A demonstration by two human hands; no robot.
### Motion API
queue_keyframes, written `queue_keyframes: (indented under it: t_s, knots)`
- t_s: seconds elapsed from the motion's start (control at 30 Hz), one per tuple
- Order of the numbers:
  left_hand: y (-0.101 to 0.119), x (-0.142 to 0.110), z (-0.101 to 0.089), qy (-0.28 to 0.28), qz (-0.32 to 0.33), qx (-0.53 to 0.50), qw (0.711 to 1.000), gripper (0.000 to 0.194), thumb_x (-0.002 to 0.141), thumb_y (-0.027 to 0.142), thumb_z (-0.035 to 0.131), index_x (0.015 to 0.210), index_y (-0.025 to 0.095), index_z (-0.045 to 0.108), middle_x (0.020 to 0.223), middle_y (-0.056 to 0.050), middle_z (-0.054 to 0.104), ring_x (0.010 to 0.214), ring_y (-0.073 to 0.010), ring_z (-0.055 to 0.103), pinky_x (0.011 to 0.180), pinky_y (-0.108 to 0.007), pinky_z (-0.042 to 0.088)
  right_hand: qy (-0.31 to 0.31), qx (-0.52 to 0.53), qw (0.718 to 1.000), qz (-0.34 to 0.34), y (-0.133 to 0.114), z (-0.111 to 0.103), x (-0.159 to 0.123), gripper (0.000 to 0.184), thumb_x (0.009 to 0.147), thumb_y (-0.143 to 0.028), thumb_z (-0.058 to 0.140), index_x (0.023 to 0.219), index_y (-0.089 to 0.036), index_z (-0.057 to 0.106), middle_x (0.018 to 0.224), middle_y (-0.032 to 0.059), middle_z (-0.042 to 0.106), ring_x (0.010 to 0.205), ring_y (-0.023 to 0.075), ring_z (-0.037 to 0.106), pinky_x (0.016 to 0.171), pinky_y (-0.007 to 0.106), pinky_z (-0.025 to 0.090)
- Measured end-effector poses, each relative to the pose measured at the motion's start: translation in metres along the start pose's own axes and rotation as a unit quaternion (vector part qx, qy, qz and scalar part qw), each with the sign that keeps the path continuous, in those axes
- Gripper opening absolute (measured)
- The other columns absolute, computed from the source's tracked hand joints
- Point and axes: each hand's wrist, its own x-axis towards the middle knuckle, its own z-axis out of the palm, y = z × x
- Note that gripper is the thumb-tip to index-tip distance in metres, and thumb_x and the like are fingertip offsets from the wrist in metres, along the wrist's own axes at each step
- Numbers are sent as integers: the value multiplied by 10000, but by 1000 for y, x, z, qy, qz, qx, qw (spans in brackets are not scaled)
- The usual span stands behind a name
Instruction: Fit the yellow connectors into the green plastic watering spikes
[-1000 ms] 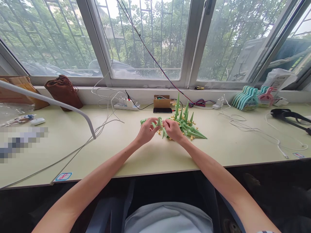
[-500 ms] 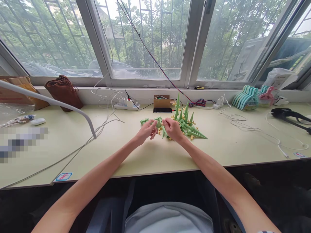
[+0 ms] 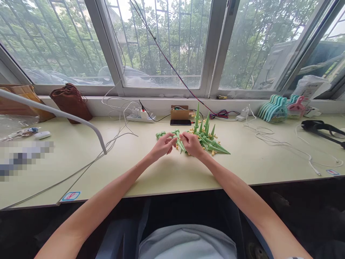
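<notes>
Between half-curled left hand [image 3: 162,146] and bunched right hand [image 3: 192,144], cannot make out any hold; could topple tallest green spike [image 3: 197,117], just beyond right knuckles, by nudging.

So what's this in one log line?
left hand, right hand: close together, holds unclear; green spikes: some upright, some lying; phone: flat, beyond hands

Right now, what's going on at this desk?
A person is working with both bare hands over small green and yellow parts. The left hand and right hand meet fingertip to fingertip, or nearly so; what is pinched there is too small to tell. Just right of them, some green spikes point upward while others lie on the desk, with yellow pieces among them. Beyond the hands, a dark phone lies before a brown box.
</notes>
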Motion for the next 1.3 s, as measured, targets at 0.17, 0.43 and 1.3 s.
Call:
queue_keyframes:
  t_s: [0.17,0.43,1.3]
  knots:
    - [-6,0,0,32,63,76,995,489,841,602,654,1092,197,541,728,32,544,493,-83,507,448,-212,413,-3,-7,1000,-1,1,0,0,367,976,-393,413,661,-220,339,569,-35,375,553,121,311,559,269,273]
    - [-11,0,1,68,129,172,974,334,884,451,639,1116,222,567,895,-2,573,555,-69,544,539,-215,462,-4,-13,1000,-2,2,0,0,360,970,-375,419,657,-219,330,558,-38,356,543,119,298,546,275,251]
    - [1,2,4,67,1,-20,998,628,939,677,439,582,166,515,482,-14,509,377,-93,475,371,-218,367,28,-9,1000,6,-5,0,0,384,993,-440,406,677,-225,367,563,-34,396,530,123,327,549,276,276]
